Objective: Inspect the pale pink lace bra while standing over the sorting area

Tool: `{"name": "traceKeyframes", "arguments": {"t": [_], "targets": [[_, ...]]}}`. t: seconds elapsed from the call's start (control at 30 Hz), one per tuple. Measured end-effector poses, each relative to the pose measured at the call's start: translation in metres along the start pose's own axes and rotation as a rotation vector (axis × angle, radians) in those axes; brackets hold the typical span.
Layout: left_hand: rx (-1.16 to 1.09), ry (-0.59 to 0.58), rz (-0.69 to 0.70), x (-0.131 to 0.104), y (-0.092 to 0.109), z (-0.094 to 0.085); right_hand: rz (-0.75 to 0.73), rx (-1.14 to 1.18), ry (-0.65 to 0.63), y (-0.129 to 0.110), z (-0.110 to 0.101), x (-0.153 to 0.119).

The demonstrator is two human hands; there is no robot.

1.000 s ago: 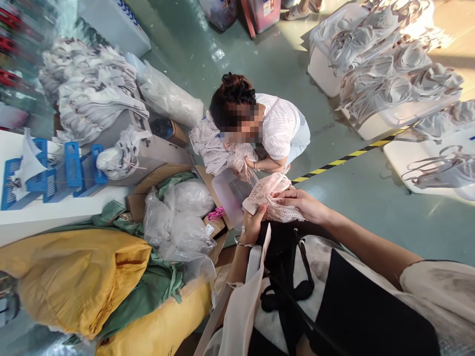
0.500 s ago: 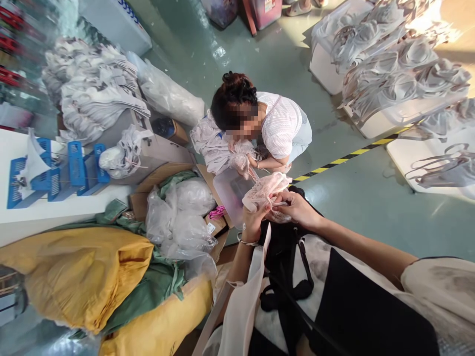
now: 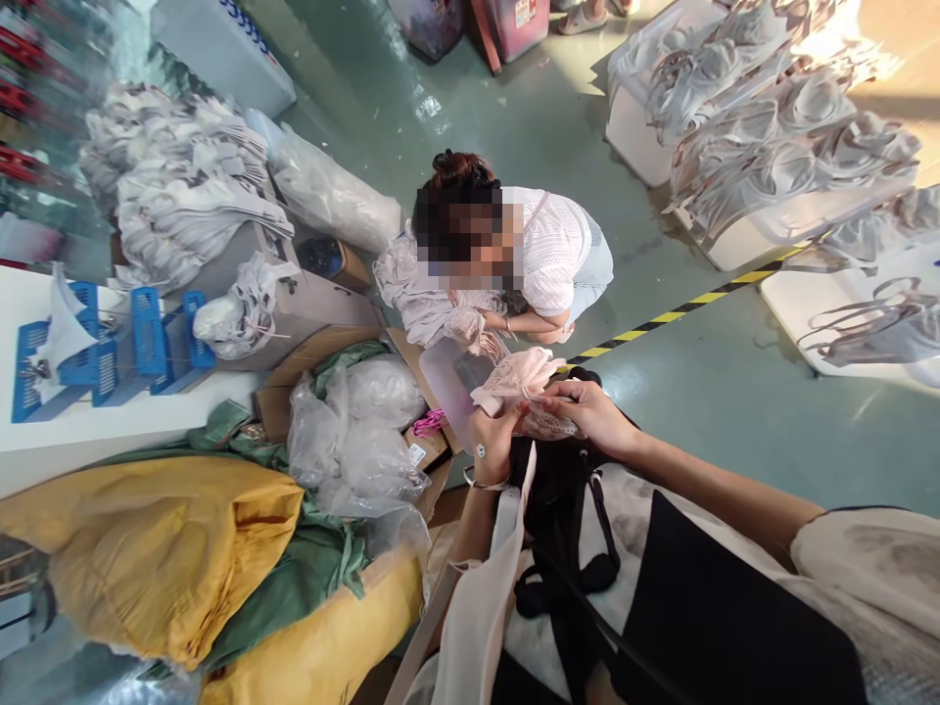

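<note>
A pink lace garment point(image 3: 518, 380) is gripped between both hands.

It is pinched at its lower edge by the left hand point(image 3: 493, 443) and at its right side by the closed fingers of the right hand point(image 3: 593, 411). A clear plastic bin point(image 3: 449, 377) lies just beyond the hands, before a crouching person point(image 3: 547, 257).

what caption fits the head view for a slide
Both hands, left hand and right hand, grip a pink lace garment above a crouching co-worker.
</note>
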State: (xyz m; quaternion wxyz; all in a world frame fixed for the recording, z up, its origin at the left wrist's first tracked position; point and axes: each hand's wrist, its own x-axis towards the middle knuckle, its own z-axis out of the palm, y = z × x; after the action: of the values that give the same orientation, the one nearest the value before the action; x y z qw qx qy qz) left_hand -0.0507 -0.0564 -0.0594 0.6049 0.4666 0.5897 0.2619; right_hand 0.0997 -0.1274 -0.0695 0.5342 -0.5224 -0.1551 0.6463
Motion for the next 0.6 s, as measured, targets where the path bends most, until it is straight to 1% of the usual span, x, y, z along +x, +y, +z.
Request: {"name": "traceKeyframes", "arguments": {"t": [0.07, 0.17, 0.27, 0.37, 0.43, 0.5, 0.6], "targets": [[-0.071, 0.018, -0.043, 0.003, -0.005, 0.000, -0.055, -0.087, 0.017, -0.001, -0.002, 0.000], [-0.192, 0.054, -0.101, 0.007, -0.012, 0.001, -0.067, -0.083, 0.041, 0.002, -0.004, 0.001], [-0.229, 0.062, -0.108, 0.009, -0.016, 0.004, -0.016, -0.034, 0.067, 0.008, -0.006, 0.005], [-0.232, 0.058, -0.135, 0.010, -0.015, 0.008, 0.063, 0.084, 0.043, 0.012, -0.006, 0.007], [-0.236, 0.041, -0.176, 0.011, -0.012, 0.011, 0.089, 0.152, 0.019, 0.012, -0.004, 0.007], [-0.243, 0.012, -0.232, 0.011, -0.008, 0.014, 0.085, 0.172, -0.008, 0.010, -0.002, 0.005], [-0.234, -0.085, -0.349, 0.011, -0.003, 0.016, 0.054, 0.164, -0.027, 0.008, 0.001, 0.002]]}}
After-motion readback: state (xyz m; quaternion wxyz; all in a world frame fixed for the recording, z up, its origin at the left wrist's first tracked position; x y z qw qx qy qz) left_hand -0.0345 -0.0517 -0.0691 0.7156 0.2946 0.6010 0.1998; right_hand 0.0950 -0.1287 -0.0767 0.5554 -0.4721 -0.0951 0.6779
